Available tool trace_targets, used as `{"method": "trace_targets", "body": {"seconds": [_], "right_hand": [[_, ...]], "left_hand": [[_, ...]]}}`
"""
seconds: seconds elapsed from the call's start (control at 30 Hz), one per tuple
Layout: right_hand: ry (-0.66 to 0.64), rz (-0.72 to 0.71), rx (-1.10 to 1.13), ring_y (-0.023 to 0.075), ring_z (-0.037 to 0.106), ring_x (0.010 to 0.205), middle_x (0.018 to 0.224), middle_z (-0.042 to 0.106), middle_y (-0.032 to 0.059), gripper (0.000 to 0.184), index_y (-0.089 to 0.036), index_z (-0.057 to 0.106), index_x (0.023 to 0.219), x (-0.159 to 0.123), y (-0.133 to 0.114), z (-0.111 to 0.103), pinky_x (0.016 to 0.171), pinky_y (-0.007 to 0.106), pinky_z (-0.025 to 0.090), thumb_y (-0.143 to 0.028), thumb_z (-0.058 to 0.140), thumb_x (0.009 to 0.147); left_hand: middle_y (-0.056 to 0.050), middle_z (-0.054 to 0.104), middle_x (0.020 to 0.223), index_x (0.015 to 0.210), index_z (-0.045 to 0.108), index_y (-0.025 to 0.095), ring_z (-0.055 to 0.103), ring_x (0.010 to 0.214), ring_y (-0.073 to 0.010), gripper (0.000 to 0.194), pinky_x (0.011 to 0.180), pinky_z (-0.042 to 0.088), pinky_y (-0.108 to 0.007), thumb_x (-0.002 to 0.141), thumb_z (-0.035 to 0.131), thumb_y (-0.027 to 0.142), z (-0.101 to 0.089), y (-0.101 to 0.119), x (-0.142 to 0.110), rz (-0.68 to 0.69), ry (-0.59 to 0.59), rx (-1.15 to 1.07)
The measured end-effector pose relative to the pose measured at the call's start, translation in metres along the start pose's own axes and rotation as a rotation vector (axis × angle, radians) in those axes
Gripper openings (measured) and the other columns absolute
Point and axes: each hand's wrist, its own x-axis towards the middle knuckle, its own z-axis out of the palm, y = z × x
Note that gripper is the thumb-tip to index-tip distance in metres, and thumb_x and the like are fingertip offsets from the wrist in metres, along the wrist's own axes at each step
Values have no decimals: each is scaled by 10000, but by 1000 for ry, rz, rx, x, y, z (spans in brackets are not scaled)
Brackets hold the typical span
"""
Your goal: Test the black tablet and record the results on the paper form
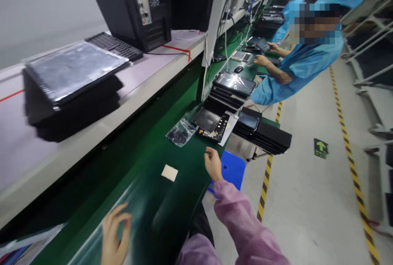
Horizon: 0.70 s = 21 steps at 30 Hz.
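My left hand hovers over the green conveyor belt at the lower left, fingers spread and loosely curved, holding nothing. My right hand, in a pink sleeve, reaches out over the belt's near edge with fingers curled in; nothing shows in it. A small pale square pad lies on the belt between the hands. Beyond it lie a clear plastic bag with dark parts and an opened tablet with its board showing.
Stacks of black tablets and trays sit further along. A white shelf holds a black stack under plastic, a keyboard and a PC tower. A blue stool stands below. People in blue coats work at the right.
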Motion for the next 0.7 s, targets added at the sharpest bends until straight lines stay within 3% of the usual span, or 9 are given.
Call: {"method": "trace_targets", "body": {"seconds": [0.07,0.17,0.3,0.37,0.43,0.5,0.57,0.63,0.7], "right_hand": [[70,160,-45,238,656,1064,1223,648,93,347,-158,629,1243,47,40,-29,941,467,558,-402,656,997],[109,311,-54,247,648,1100,1284,629,103,358,-169,617,1287,105,83,-53,948,471,564,-381,656,1000],[105,386,-7,248,649,1107,1297,623,106,362,-169,613,1298,159,120,-57,940,465,573,-367,662,998],[86,387,30,244,655,1091,1276,633,102,351,-164,620,1281,178,132,-55,928,457,578,-366,664,997],[58,373,72,237,664,1066,1245,647,94,335,-158,632,1256,191,139,-53,912,446,584,-368,665,997],[34,364,113,233,668,1052,1229,655,91,324,-157,640,1238,199,143,-50,906,440,585,-374,663,998],[20,369,157,235,668,1060,1230,658,93,330,-159,643,1235,204,145,-45,918,448,580,-392,655,1002],[2,375,211,241,670,1080,1232,666,98,352,-157,647,1236,204,145,-38,948,469,568,-424,643,1007],[-22,363,283,251,673,1122,1257,676,109,389,-153,646,1252,198,142,-31,995,494,546,-457,630,1010]], "left_hand": [[-81,639,1291,930,680,321,523,1316,-335,129,1177,361,-542,903,629,437,57,7,50,153,-26,7],[-118,634,1295,1076,652,269,549,1290,-313,238,1102,448,-495,904,581,418,149,40,150,266,-144,19],[-136,616,1323,1209,637,187,531,1316,-302,352,1137,419,-503,911,670,371,279,112,284,278,-222,70],[-132,565,1418,1285,613,166,490,1369,-317,424,1163,380,-571,931,692,385,339,146,333,266,-250,88],[-135,537,1457,1321,600,164,485,1377,-328,453,1161,378,-599,942,692,397,387,173,365,222,-274,98],[-133,571,1412,1304,612,160,542,1315,-314,432,1123,434,-581,950,688,397,422,188,381,170,-323,92],[-121,627,1316,1248,636,148,614,1208,-280,377,1055,506,-533,957,685,384,444,193,384,133,-395,69],[-110,649,1260,1204,649,141,640,1147,-258,332,1011,539,-499,959,685,363,452,191,379,120,-453,37],[-111,641,1277,1211,642,140,630,1170,-263,330,1021,533,-505,948,698,331,448,186,367,111,-475,1]]}}
